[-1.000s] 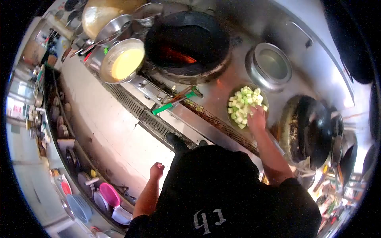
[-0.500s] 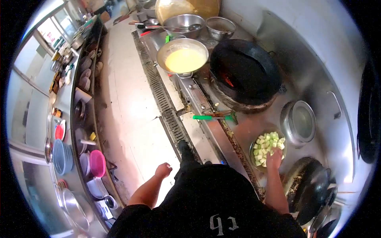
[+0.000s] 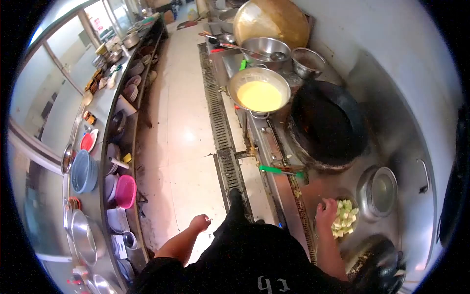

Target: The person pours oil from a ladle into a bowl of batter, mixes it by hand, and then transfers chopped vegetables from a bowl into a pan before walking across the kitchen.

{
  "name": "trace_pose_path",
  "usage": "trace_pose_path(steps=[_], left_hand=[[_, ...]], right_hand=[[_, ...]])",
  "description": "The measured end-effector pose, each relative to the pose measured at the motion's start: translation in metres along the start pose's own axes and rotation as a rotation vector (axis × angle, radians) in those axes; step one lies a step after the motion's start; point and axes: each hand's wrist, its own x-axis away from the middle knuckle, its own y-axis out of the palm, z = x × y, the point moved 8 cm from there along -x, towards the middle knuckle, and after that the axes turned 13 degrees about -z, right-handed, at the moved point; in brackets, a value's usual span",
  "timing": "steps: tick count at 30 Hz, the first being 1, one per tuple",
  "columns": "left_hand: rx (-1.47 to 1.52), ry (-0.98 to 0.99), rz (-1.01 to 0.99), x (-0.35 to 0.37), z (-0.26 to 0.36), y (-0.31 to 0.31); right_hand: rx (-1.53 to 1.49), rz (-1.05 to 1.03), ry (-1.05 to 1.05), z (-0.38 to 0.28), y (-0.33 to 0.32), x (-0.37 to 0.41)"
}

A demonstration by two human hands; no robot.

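My right hand (image 3: 327, 213) is over the left edge of a bowl of pale green cubes (image 3: 345, 218), its fingers curled; whether something small is in them I cannot make out. My left hand (image 3: 200, 223) hangs over the floor beside my body, fingers loosely bent, touching nothing. Beyond the bowl, a metal pot (image 3: 383, 192) sits near the wall. A green-handled tool (image 3: 272, 169) lies across the counter edge. Farther off, a metal pan of yellow liquid (image 3: 259, 95) stands left of a large black wok (image 3: 329, 122) on the stove.
Steel bowls (image 3: 265, 51), a ladle (image 3: 277, 56) and a large golden lid (image 3: 271, 23) stand at the far end. A dark pan (image 3: 374, 257) is at lower right. The left shelf holds a pink basin (image 3: 126, 191) and blue basins (image 3: 84, 171). A drain grate (image 3: 219, 112) crosses the floor.
My right hand has come off the pale green cubes toward the bowl's left side. My left hand remains low beside my body. The view has shifted, so the stove appears farther right and lower.
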Motion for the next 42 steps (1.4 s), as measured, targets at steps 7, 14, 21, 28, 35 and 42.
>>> trace_pose_path(steps=[7,14,21,28,35,42], left_hand=[[0.139,-0.098,0.042,0.022,-0.034,-0.013],[0.171,-0.206,0.031,-0.001,-0.125,-0.023],[0.255,-0.138,0.084,-0.080,-0.169,-0.099],[0.278,-0.065,0.136,-0.104,-0.194,-0.244],[0.277,-0.184,0.084,-0.129,-0.261,-0.332],[0.316,-0.245,0.009,-0.191,-0.324,-0.332]], right_hand=[[-0.113,-0.176,-0.125,-0.059,0.048,-0.022],[-0.106,-0.204,-0.301,-0.151,0.080,-0.065],[-0.088,-0.275,-0.340,-0.274,0.120,-0.119],[-0.045,-0.463,-0.302,-0.408,0.208,-0.182],[0.307,-0.734,-0.301,-0.402,0.349,-0.230],[0.881,-1.321,-0.557,-0.304,0.490,-0.235]])
